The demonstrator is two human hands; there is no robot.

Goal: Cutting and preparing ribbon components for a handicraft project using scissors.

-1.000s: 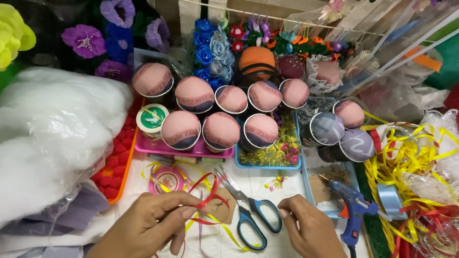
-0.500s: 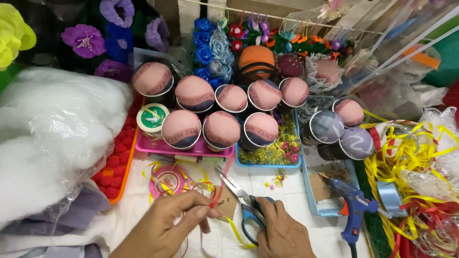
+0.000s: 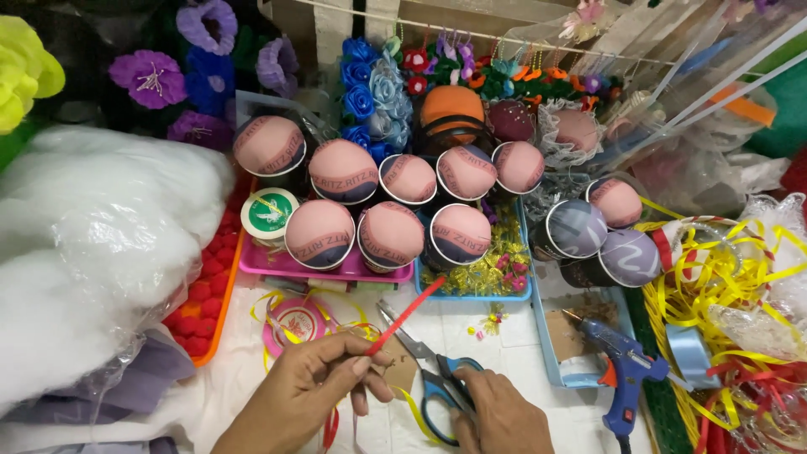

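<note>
From the left I see a big bag of white stuffing (image 3: pixel 92 252) bulging over an orange tray of red pompoms (image 3: pixel 202 294); a careless elbow there could tip pompoms onto the table. Next comes a pink ribbon spool (image 3: pixel 294 324) trailing loose yellow loops, just beside my left hand (image 3: pixel 307 395). That hand is closed in a pinch on a red ribbon strip (image 3: pixel 408 313), which sticks up and to the right, its free end near the blue tray (image 3: pixel 471 294). The strip is narrow and stiff-looking, so I judge it could slip from the pinch or twist off line. My right hand (image 3: pixel 500 416) is curled around the handles of the blue scissors (image 3: pixel 437 378), blades lying on the table and pointing toward my left fingers: 1 hasty close could nick them or snag the yellow loops. Further right, the blue glue gun (image 3: pixel 626 370) rests in reach; its nozzle may be hot, though I cannot tell.
</note>
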